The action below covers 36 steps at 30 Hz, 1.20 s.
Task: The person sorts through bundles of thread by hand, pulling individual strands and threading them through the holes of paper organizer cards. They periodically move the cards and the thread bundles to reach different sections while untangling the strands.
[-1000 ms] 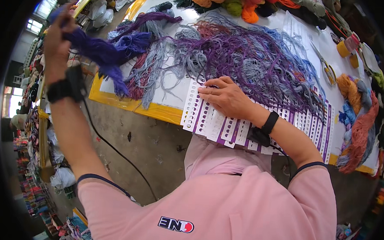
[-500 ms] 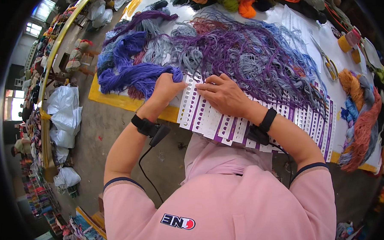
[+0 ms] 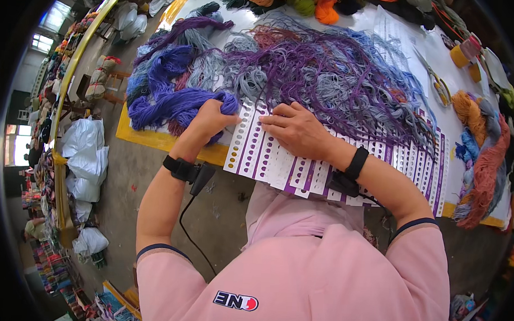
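Note:
Along the table's near edge lies an overlapping row of white cards with purple stripes and punched holes (image 3: 247, 146). My left hand (image 3: 210, 123) is closed at the leftmost card's edge, thumb against it, beside a blue-violet yarn skein (image 3: 176, 102). Over the neighbouring cards, my right hand (image 3: 298, 132) bends its fingers together, tips pointing left. What those fingertips pinch, if anything, is hidden. Loose purple, grey-blue and rust yarn strands (image 3: 335, 78) spread in a tangled heap beyond both hands and across the cards' upper parts.
Scissors (image 3: 441, 88) lie right of the heap, near yellow-and-pink cones (image 3: 465, 52). Orange, blue and salmon skeins (image 3: 486, 176) hang over the right edge. More yarn bundles (image 3: 329, 9) line the far side. White plastic bags (image 3: 85, 147) stand on the left.
My left hand has moved slightly left, and the leftmost card has shifted left with it, showing more of the punched columns. My right hand has barely moved.

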Tool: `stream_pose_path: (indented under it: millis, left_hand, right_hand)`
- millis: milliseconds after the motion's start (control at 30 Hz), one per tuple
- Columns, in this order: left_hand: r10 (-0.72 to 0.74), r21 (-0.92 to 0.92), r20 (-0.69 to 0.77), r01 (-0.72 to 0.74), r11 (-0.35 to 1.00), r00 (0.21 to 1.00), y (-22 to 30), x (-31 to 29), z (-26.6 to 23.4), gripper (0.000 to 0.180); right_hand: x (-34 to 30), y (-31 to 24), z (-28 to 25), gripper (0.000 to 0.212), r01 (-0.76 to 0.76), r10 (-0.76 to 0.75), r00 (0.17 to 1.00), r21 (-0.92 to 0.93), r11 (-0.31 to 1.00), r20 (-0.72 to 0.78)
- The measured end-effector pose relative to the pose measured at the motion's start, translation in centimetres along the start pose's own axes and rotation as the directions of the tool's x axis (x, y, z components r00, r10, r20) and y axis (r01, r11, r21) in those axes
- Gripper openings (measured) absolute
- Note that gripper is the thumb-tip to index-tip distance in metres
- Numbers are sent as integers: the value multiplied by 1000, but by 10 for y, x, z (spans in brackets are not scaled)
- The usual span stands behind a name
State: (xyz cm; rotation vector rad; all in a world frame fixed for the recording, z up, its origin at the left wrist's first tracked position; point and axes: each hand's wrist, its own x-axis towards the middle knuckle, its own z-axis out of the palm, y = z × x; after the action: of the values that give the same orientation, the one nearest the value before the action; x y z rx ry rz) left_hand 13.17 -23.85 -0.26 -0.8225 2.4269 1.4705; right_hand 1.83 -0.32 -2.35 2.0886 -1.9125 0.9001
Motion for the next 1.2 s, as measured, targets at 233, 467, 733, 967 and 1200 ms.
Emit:
stream_pose_path:
  millis: [233, 467, 733, 967, 1200]
  left_hand:
    - [-10, -78, -62, 5, 997, 998, 2, -7, 5, 16]
    - [11, -427, 123, 43, 903, 992, 16, -11, -36, 11]
    - [243, -788, -269, -358, 501, 932, 85, -23, -132, 31]
    - [160, -934, 36, -24, 358, 987, 32, 11, -1, 41]
    - [134, -953, -53, -91, 288, 990, 13, 12, 30, 44]
  right_hand:
    - [-2, -1, -1, 22, -15, 15, 999, 22, 1000, 34]
    - [8, 17, -40, 13, -344, 502, 822, 469, 814, -268]
    - [54, 27, -41, 11, -327, 722, 496, 874, -360, 483]
    - [89, 31, 28, 14, -345, 596, 695, 914, -214, 402]
    - [82, 22, 53, 14, -411, 726, 687, 842, 351, 33]
